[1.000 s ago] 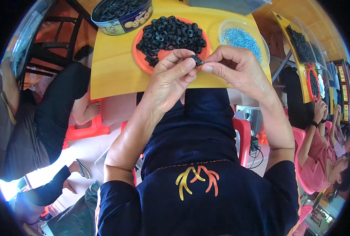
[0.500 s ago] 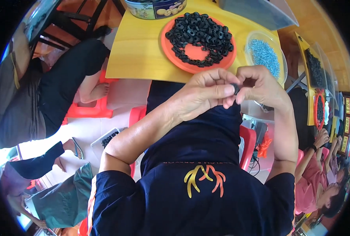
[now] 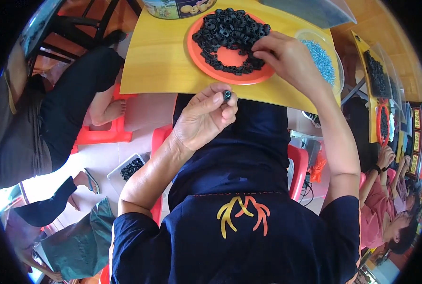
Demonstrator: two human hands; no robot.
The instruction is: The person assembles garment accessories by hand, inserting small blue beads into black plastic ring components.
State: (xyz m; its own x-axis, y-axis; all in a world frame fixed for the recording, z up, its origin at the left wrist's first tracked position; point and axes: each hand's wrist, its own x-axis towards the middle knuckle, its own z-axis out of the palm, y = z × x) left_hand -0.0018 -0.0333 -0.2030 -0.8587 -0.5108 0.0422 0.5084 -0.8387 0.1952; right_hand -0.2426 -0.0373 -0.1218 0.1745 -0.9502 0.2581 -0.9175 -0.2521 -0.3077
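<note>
Between the thumb and fingers of my left hand (image 3: 204, 113) is a small black plastic part (image 3: 227, 95), with a shiny round ring showing in its end. The hand hovers over my lap, in front of the table edge. My right hand (image 3: 291, 59) reaches to the right side of an orange plate (image 3: 211, 72), its thumb and fingertips pinched around a black piece at the edge of the pile. Heaped on the plate are many similar black plastic parts (image 3: 230, 31), spread in a ring around a bare patch. Under the right forearm, a clear tray holds small bluish metallic pieces (image 3: 319, 59).
A round tin (image 3: 177, 8) and a grey plastic bin (image 3: 310, 12) stand at the back of the yellow table (image 3: 149, 61). A white tray of black parts (image 3: 131, 169) is low on the left. People sit on both sides; red stools (image 3: 109, 135) stand nearby.
My hands have come apart. The right has moved up and away to the pile on the plate; the left has drawn back leftward, still holding the small black part.
</note>
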